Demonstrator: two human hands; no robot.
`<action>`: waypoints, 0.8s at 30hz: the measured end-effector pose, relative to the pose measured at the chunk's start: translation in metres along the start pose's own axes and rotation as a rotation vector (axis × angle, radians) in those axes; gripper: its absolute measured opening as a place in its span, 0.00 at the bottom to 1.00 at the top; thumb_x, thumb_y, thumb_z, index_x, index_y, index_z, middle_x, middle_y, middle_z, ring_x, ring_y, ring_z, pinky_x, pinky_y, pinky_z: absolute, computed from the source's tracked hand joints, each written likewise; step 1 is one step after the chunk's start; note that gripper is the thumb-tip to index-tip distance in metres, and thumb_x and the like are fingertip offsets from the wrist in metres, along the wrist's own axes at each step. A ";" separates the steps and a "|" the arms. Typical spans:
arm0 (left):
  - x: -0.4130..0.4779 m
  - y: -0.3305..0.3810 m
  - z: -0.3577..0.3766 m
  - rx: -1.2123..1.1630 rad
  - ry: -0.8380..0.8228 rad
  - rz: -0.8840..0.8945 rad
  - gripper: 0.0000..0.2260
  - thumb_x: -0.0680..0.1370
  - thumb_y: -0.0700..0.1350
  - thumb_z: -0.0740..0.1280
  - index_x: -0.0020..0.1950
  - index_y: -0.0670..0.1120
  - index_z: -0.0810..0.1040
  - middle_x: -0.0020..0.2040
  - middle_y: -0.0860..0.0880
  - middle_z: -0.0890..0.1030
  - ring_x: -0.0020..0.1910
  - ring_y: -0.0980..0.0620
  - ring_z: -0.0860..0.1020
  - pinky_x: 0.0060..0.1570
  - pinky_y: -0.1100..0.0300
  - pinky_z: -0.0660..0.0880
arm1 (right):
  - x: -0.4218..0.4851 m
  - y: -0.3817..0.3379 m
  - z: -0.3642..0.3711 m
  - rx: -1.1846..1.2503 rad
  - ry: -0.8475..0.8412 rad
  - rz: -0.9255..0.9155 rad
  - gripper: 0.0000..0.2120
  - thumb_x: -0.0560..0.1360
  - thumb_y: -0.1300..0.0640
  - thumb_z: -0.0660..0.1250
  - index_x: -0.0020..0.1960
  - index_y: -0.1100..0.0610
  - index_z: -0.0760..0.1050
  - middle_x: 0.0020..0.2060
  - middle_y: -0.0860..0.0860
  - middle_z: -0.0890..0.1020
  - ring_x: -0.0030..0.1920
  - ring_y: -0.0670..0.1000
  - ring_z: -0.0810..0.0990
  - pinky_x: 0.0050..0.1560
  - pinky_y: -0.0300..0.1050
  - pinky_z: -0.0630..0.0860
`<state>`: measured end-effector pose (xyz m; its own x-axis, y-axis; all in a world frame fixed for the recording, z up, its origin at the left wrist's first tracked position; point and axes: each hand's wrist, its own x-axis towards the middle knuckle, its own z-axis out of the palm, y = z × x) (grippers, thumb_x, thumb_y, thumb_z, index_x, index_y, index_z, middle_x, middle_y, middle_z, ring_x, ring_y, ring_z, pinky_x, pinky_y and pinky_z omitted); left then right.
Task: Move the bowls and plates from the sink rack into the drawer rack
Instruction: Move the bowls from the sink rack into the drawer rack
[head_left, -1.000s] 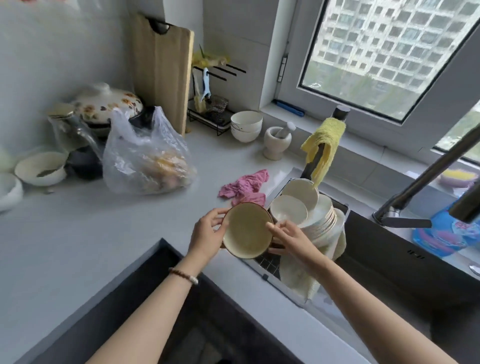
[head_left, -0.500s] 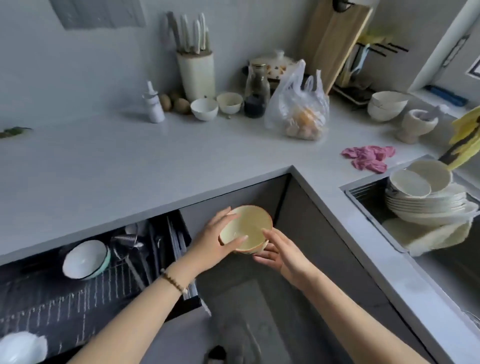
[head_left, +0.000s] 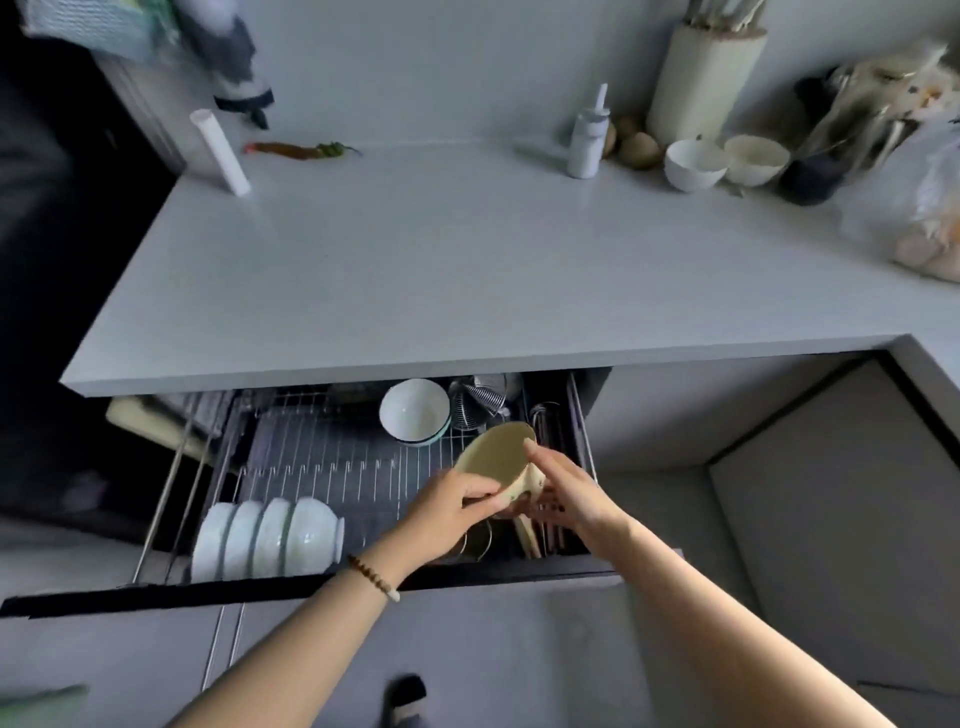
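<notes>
With both hands (head_left: 457, 506) (head_left: 569, 496) gripping the tilted bowl (head_left: 496, 460) over the drawer rack (head_left: 332, 462), I'm at placing; next I'd judge it needs slotting between wires.

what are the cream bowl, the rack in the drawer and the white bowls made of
Cream bowl: likely glazed ceramic, smooth with a soft sheen, though melamine can't be ruled out. Drawer rack: thin metal wire, shiny, probably steel. White bowls: likely glazed porcelain, by their bright highlights.

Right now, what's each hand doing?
Left hand: holding the bowl by its near rim.
Right hand: holding the same bowl from the other side.
</notes>
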<state>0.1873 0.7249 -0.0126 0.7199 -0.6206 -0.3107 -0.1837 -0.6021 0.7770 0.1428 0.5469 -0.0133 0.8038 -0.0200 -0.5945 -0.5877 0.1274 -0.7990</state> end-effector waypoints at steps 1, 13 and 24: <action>0.000 -0.015 -0.006 -0.061 0.002 -0.022 0.12 0.77 0.47 0.66 0.42 0.39 0.80 0.39 0.48 0.83 0.37 0.64 0.77 0.42 0.68 0.73 | 0.011 0.003 0.014 0.003 0.001 0.012 0.22 0.75 0.37 0.63 0.63 0.48 0.73 0.49 0.53 0.82 0.52 0.55 0.82 0.56 0.47 0.79; 0.047 -0.123 0.018 -0.626 -0.210 -0.371 0.12 0.79 0.49 0.63 0.59 0.48 0.79 0.50 0.52 0.83 0.48 0.60 0.80 0.49 0.67 0.76 | 0.116 0.069 0.039 -0.031 0.118 0.307 0.29 0.73 0.39 0.67 0.68 0.52 0.64 0.55 0.56 0.79 0.52 0.54 0.82 0.52 0.52 0.80; 0.086 -0.182 0.044 -0.700 -0.442 -0.490 0.16 0.81 0.49 0.57 0.66 0.46 0.71 0.59 0.42 0.80 0.56 0.46 0.79 0.58 0.55 0.76 | 0.178 0.116 0.038 -0.080 0.114 0.472 0.27 0.71 0.37 0.68 0.63 0.52 0.71 0.55 0.57 0.81 0.55 0.55 0.81 0.56 0.52 0.78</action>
<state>0.2528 0.7592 -0.2048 0.2666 -0.5994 -0.7547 0.6149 -0.4972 0.6121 0.2213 0.5958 -0.2080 0.4354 -0.0877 -0.8959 -0.8942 0.0723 -0.4417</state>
